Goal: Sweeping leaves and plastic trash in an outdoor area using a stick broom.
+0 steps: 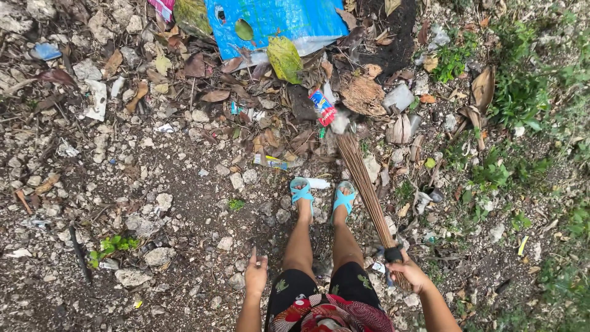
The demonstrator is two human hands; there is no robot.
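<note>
Stick broom, gripped by right hand

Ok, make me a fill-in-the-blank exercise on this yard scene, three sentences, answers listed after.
1. The right hand grips the bound end of a stick ____.
2. The left hand hangs open and holds ____.
3. The sandals on both feet are light ____ in colour, and litter such as a red wrapper lies among dry leaves beyond them.

Missing words: broom; nothing; blue
</note>
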